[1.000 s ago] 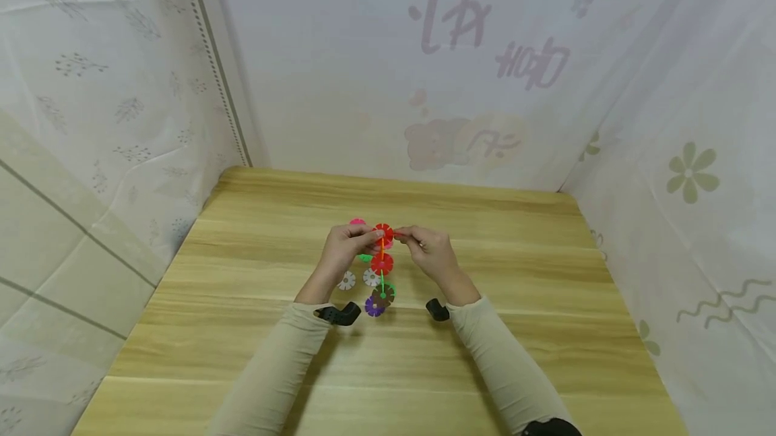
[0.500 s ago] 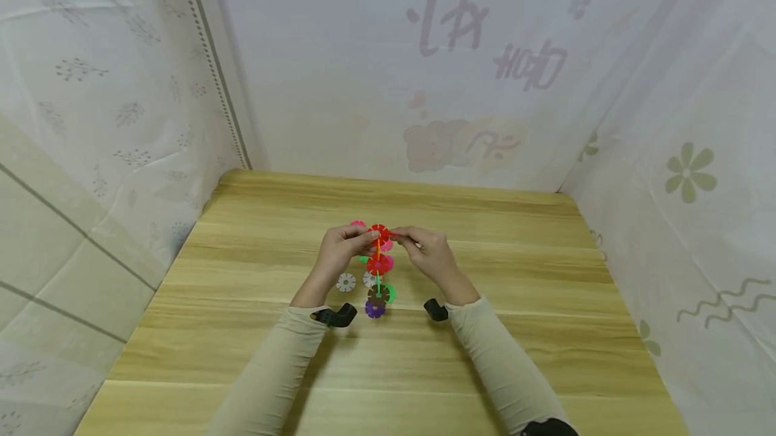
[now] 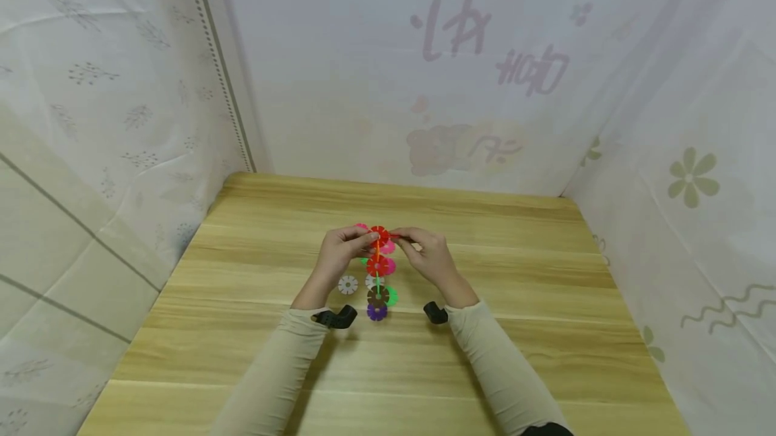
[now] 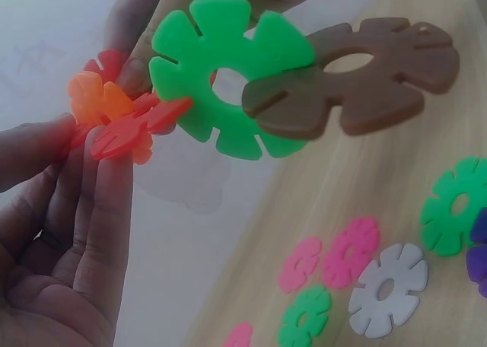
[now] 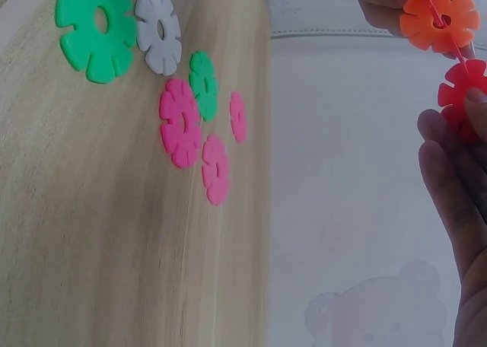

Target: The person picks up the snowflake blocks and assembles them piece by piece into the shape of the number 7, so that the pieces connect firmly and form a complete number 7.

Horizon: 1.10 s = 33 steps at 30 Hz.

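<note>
Above the worktop (image 3: 545, 288), the disc chain (image 3: 372, 265) has its long axis running from the left hand (image 3: 342, 248) toward the person, its brown end (image 4: 373, 109) nearest the body. Counted, it has two red discs, one orange, one green and one brown. The left hand pinches its far red disc; the right hand (image 3: 432, 251) pinches another red disc (image 5: 456, 96). Below lie three pink discs (image 5: 172, 126), two green discs (image 5: 118, 52), two white discs (image 5: 160, 55) and one purple disc (image 3: 371, 314).
</note>
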Each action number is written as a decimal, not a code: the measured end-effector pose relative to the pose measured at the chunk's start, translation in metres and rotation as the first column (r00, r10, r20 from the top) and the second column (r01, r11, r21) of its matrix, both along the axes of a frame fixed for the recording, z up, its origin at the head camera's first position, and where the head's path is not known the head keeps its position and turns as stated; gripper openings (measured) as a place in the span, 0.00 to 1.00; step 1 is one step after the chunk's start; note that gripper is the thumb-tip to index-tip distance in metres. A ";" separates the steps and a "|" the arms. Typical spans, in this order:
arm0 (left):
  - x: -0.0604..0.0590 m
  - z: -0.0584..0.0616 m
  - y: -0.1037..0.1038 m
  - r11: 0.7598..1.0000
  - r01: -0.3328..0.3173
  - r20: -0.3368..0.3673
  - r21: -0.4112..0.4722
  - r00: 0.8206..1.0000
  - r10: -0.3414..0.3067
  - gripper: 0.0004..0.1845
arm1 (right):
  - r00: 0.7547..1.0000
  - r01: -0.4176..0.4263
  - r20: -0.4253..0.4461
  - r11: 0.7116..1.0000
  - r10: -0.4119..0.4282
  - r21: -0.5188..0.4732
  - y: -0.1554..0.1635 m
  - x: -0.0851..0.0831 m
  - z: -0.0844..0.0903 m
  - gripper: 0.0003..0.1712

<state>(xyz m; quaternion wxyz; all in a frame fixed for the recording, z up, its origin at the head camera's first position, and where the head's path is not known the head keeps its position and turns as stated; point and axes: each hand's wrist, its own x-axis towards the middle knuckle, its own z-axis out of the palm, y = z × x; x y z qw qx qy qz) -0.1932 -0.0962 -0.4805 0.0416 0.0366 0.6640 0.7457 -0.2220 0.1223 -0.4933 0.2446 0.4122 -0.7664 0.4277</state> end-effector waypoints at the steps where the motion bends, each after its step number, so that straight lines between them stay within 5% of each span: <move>1: 0.000 0.000 0.000 1.000 0.000 0.001 0.002 1.000 0.000 0.16 | 1.000 -0.002 -0.002 1.000 0.002 0.001 0.000 0.000 0.000 0.14; 11: -0.001 -0.003 -0.006 0.999 -0.036 0.003 0.016 0.999 0.035 0.15 | 0.999 -0.037 0.022 0.999 0.037 -0.010 -0.001 -0.003 -0.004 0.14; 14: -0.002 -0.003 -0.010 0.998 -0.058 -0.001 0.007 0.998 0.058 0.15 | 0.992 -0.047 0.123 0.999 0.043 0.026 -0.002 -0.005 -0.010 0.15; 17: -0.002 -0.001 -0.014 0.997 -0.075 -0.001 0.002 0.997 0.075 0.16 | 0.951 -0.058 0.308 0.989 0.014 0.133 -0.002 -0.005 -0.019 0.19; 21: -0.003 0.000 -0.018 0.996 -0.087 0.012 0.009 0.996 0.087 0.16 | 0.880 -0.075 0.462 0.931 -0.108 0.359 -0.004 -0.007 -0.034 0.25; 26: -0.003 -0.001 -0.021 0.996 -0.085 0.029 0.021 0.996 0.085 0.16 | 0.870 -0.032 0.425 0.832 -0.249 0.553 -0.009 -0.007 -0.047 0.28; 33: -0.004 -0.008 -0.023 0.996 -0.081 0.040 0.028 0.996 0.080 0.16 | 0.828 0.035 0.431 0.801 -0.358 0.597 -0.020 -0.005 -0.051 0.23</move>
